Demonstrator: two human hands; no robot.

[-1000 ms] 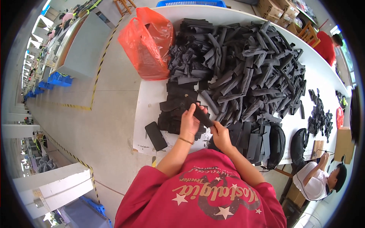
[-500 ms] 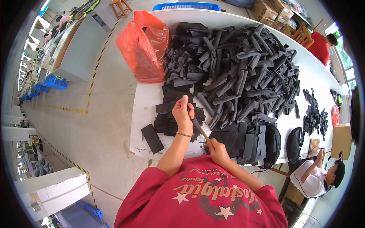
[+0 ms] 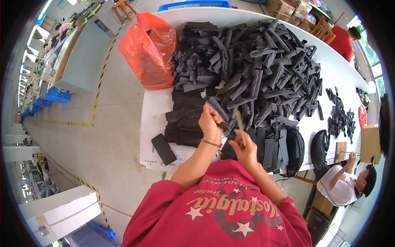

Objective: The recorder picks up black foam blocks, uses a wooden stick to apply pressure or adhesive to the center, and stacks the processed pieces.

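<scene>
My left hand (image 3: 210, 122) is closed on a small black fabric piece (image 3: 222, 126), whose dark end sticks out past the fingers toward the right. My right hand (image 3: 245, 149) grips a thin tan stick (image 3: 239, 122), pointing up and blurred by motion. Stick and fabric piece are apart. Beyond both hands lies a large heap of black folded fabric strips (image 3: 263, 78). Left of my left hand are flat rows of black pieces (image 3: 185, 119). Grey-black flat pieces (image 3: 271, 150) are stacked to the right of my right hand.
A black phone (image 3: 163, 149) lies at the table's (image 3: 150, 119) near left. A red plastic bag (image 3: 148, 53) stands at the far left corner. Two black rounded items (image 3: 295, 154) (image 3: 318, 153) sit to the right. A person in white (image 3: 341, 183) works at the right end.
My right hand has lifted and turned, swinging the stick upright and away from the fabric piece. My left hand has shifted slightly right and down, still holding the piece.
</scene>
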